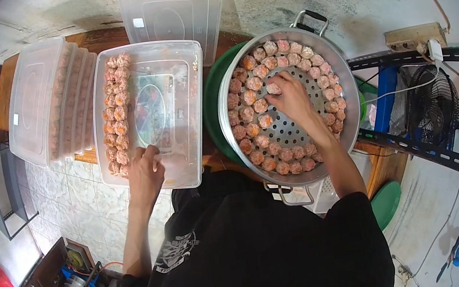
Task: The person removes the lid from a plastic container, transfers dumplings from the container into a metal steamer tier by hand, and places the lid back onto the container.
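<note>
My right hand (293, 96) is over a round perforated metal steamer tray (285, 128), its thumb and fingers closed on a pinkish dumpling or meatball (273, 88). Rings of similar dumplings (259, 105) line the steamer's floor, with bare holes showing in the middle. To the left, a translucent plastic container (170, 112) holds two side-by-side rows of dumplings (117, 99) along its left side. My left hand (145, 168) is at the near end of those rows, fingers curled; whether something is between them is hidden.
Stacked lidded containers (38, 101) stand at the far left. A translucent lid (175, 16) leans on the wall behind. A green basin rim (219, 122) shows beside the steamer. On the right are a black metal shelf frame (428, 146), a fan (431, 98) and a power strip (413, 37) with cables.
</note>
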Demonstrator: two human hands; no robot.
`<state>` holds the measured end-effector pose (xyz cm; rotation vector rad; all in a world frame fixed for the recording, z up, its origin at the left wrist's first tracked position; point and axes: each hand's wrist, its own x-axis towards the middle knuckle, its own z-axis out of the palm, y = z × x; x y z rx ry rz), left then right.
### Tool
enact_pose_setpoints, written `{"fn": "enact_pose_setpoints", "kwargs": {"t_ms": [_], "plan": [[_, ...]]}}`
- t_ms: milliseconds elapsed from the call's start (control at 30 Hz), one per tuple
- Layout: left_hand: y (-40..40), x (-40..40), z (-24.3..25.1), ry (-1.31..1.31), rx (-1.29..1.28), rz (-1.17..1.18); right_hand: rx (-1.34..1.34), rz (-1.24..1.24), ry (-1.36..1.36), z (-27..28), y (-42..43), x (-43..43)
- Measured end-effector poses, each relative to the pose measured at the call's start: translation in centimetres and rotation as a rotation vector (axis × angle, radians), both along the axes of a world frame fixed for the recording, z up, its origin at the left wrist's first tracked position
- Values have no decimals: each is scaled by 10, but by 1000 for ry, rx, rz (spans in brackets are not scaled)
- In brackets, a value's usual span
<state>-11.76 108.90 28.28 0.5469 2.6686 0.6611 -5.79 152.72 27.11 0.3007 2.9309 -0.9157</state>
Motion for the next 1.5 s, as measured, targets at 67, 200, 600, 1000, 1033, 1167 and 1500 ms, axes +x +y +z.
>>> {"fn": "enact_pose_setpoints", "kwargs": {"t_ms": [67, 200, 600, 1000, 1033, 1167, 1500], "plan": [[13, -1, 9, 5, 98, 11, -54, 4, -17, -2, -5, 4], [40, -11, 30, 2, 263, 64, 25, 64, 78, -10, -2, 15], [163, -44, 53, -118, 609, -197, -311, -46, -50, -16, 6, 6], [335, 31, -24, 107, 140, -957, 42, -215, 96, 36, 61, 70], [334, 32, -25, 175, 49, -956, 104, -186, -61, 34, 61, 76], [301, 34, -19, 311, 116, -932, -30, 16, -77, 16, 25, 85], [77, -170, -31, 764, -74, 249, 53, -129, 169, 7, 20, 49]]}}
